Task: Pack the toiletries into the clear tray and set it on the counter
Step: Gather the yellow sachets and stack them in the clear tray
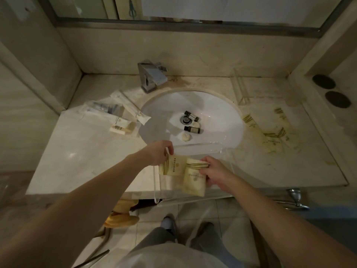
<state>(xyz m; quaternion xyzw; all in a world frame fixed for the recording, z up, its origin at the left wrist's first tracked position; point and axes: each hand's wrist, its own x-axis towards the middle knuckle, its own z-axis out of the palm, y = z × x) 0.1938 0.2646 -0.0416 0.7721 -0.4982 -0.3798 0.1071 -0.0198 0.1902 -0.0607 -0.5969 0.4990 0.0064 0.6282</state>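
Two yellow sachets (183,171) lie in the clear tray (156,192), which sits at the table's (81,151) near edge, in front of the sink (222,117), its near end overhanging that edge. Left hand (157,154): fingers pinched on the tray's far-left rim, judged to steady the light tray while it is loaded. Right hand (216,174): fingers closed on the upper end of the right-hand sachet, apparently seating it beside its neighbour. Sachets: side by side and overlapping, long axes running roughly from far edge to near edge, striped ends toward the sink. Tray: long axis judged to run left to right along the table's near edge, though its clear walls make the outline hard to trace. Unpacked stock: white wrapped packets (117,115) at the left of the sink; further yellow sachets (270,132) spread flat at the right side of the table; two small dark bottles (192,122) and two round soaps (186,136) lying in the sink by the drain. Packing judged early, most items outstanding.
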